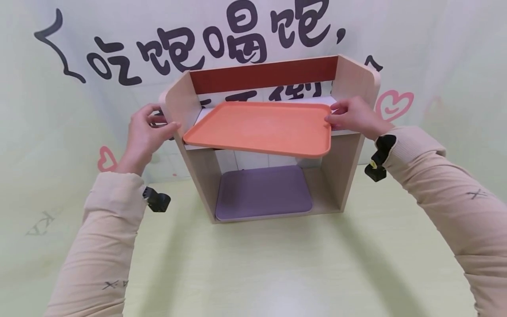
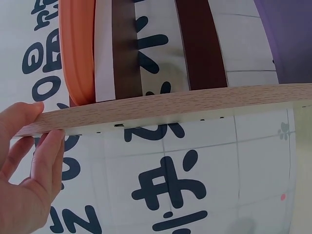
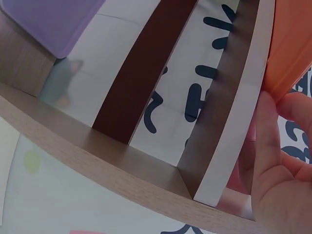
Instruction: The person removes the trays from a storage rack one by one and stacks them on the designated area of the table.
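An orange tray (image 1: 261, 127) lies over the upper shelf of a small wooden rack, its right end tilted out past the white shelf edge (image 3: 234, 122). My right hand (image 1: 354, 115) pinches the tray's right edge between thumb and fingers. At the rack's left side panel (image 1: 180, 101), my left hand (image 1: 146, 132) grips the upright board, thumb on the inner side and fingers behind, as the left wrist view shows. On the bottom shelf (image 1: 326, 198) a purple tray (image 1: 263, 191) lies flat, toward the left.
The rack stands on a pale yellow-green table (image 1: 253, 264). Behind it hangs a white cloth (image 1: 130, 26) with large black characters and pink hearts. A dark red board (image 1: 265, 75) spans the rack's top back. Both wrists carry black cameras (image 1: 157, 200).
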The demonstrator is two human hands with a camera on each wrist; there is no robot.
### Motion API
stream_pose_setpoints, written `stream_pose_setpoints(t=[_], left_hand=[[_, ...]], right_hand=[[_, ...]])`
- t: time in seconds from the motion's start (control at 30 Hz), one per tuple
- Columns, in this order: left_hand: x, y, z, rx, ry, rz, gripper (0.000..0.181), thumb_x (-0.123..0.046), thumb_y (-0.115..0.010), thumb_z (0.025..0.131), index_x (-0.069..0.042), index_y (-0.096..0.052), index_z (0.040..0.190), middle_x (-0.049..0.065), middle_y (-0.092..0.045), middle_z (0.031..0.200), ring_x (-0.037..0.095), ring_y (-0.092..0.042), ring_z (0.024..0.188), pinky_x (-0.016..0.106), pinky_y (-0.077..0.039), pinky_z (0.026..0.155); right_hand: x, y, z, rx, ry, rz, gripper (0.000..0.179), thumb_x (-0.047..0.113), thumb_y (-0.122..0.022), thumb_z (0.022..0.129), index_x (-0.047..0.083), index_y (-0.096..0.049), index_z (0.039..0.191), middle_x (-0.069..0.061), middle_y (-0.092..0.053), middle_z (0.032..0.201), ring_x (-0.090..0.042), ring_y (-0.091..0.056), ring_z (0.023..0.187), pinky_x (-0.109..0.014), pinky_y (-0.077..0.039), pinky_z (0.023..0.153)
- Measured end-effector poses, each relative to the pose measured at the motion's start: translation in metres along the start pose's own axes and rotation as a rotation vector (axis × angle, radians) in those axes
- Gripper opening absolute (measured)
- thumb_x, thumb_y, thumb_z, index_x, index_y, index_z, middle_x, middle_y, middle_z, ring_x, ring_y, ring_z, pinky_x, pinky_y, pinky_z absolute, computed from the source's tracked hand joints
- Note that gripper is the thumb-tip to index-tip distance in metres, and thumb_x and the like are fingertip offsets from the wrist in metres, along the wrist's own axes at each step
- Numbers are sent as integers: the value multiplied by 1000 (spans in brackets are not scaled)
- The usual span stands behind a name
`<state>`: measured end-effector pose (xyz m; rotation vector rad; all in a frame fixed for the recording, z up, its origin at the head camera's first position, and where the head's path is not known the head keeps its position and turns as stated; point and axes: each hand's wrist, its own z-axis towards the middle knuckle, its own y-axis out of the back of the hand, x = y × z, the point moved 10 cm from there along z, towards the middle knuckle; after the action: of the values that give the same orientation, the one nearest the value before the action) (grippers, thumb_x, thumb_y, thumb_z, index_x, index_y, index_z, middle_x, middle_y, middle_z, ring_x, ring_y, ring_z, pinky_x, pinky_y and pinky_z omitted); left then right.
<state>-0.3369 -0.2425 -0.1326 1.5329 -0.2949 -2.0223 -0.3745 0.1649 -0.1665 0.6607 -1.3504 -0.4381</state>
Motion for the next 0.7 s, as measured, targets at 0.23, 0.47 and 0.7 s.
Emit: stream_pose_setpoints(t=[0.23, 0.47, 0.7], left_hand=[[0, -1, 0, 4, 6, -5, 52, -24, -65, 79, -12, -45, 126, 10, -51, 106, 19, -56, 93, 27, -50, 75], [1, -1, 0, 8, 19, -5, 52, -24, -64, 80, -13, -45, 126, 12, -50, 110, 22, -54, 96, 27, -50, 76], [3, 0, 0, 4, 27, -4, 52, -24, -64, 80, -13, -45, 127, 12, -50, 111, 22, -54, 97, 30, -50, 77]], right_hand=[[-1, 2, 3, -8, 7, 37, 43, 21, -60, 84, -5, -53, 118, -12, -63, 94, -10, -62, 75, -24, -49, 76], [-3, -1, 0, -8, -16, 58, 49, 26, -61, 83, -3, -51, 122, -15, -60, 104, -21, -61, 88, -32, -46, 84], [-3, -2, -12, -10, -10, 76, 49, 26, -60, 84, -1, -50, 123, -13, -61, 103, -17, -61, 86, -32, -45, 85]])
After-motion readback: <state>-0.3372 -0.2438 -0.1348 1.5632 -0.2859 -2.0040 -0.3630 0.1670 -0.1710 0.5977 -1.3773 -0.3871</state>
